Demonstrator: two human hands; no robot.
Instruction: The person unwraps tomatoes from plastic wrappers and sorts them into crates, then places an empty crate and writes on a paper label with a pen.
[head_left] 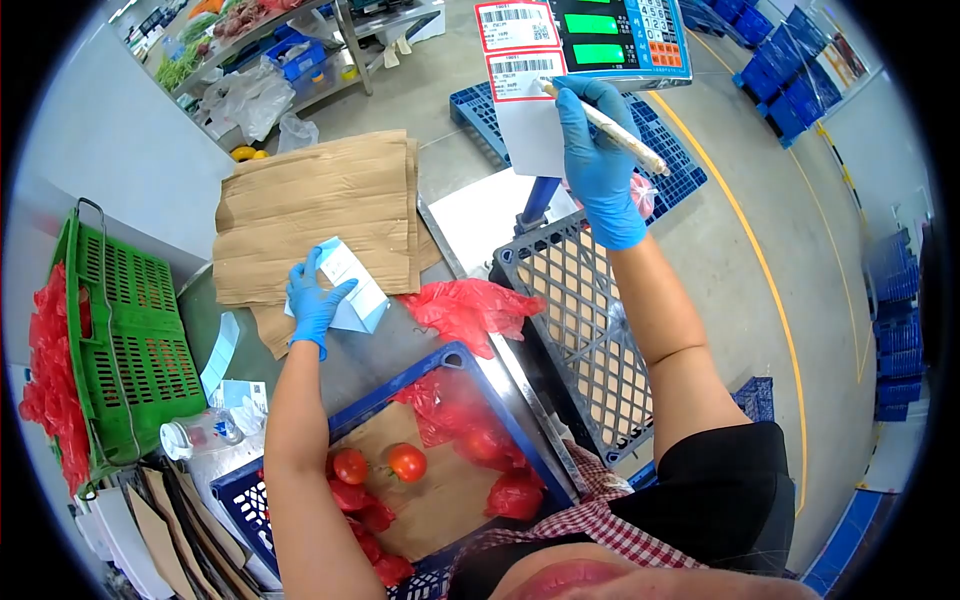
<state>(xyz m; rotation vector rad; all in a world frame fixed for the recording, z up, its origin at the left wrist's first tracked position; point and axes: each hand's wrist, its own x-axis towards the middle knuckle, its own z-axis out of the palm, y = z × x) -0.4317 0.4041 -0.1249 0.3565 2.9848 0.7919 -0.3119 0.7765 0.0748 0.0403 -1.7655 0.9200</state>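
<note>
My right hand [597,160], in a blue glove, holds a pale marker pen [625,138] with its tip near the printed labels [522,62] on the front of the scale [625,40]. My left hand [315,300], also gloved, is on folded light-blue and white papers [350,285], thumb and fingers spread over them. These papers lie at the edge of a stack of brown cardboard sheets [310,210]. Below is a blue crate [455,355] with two loose tomatoes [407,462] and red plastic bags. Another red bag [475,308] lies beside the cardboard.
A green crate [135,335] with red bags stands at the left. A clear plastic jar [205,432] sits near it. A grey lattice crate [590,320] is to the right of the table. Blue pallets [660,140] and a shelf with vegetables [230,45] are beyond.
</note>
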